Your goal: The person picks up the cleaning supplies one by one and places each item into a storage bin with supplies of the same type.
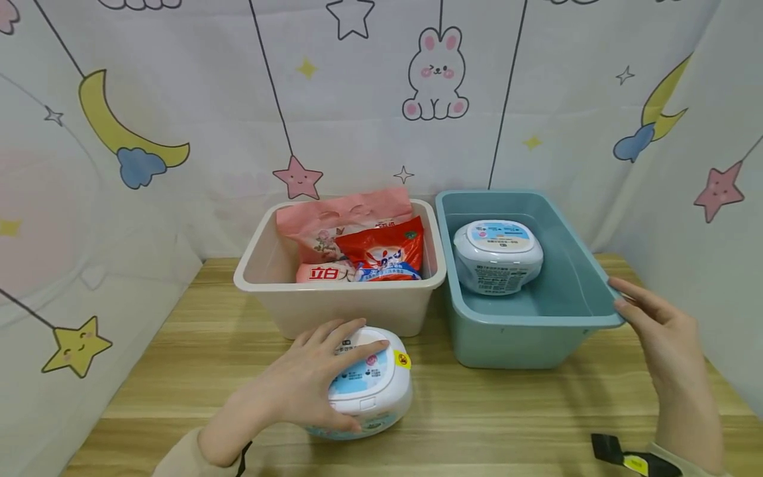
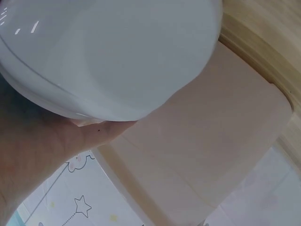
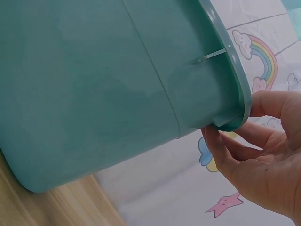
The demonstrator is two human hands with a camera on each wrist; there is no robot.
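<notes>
My left hand (image 1: pixel 303 381) grips a white lidded tub (image 1: pixel 390 394) on the table, fingers spread over its blue-labelled lid and thumb along its near side. In the left wrist view, the tub's smooth white wall (image 2: pixel 127 56) fills the top. At the right, my right hand (image 1: pixel 670 341) pinches the front right corner of the teal bin (image 1: pixel 507 348). The right wrist view shows thumb and fingers around that bin's rim (image 3: pixel 242 89). A similar white tub (image 1: pixel 501 262) sits inside the teal bin, toward its left.
Left of the teal bin, behind the held tub, stands a cream bin (image 1: pixel 352 305). It holds a pink bag (image 1: pixel 352 218), a red detergent bag (image 1: pixel 387 248) and a pink-and-white pack (image 1: pixel 322 272). A patterned cloth (image 1: pixel 357 86) hangs behind the wooden table (image 1: pixel 477 424).
</notes>
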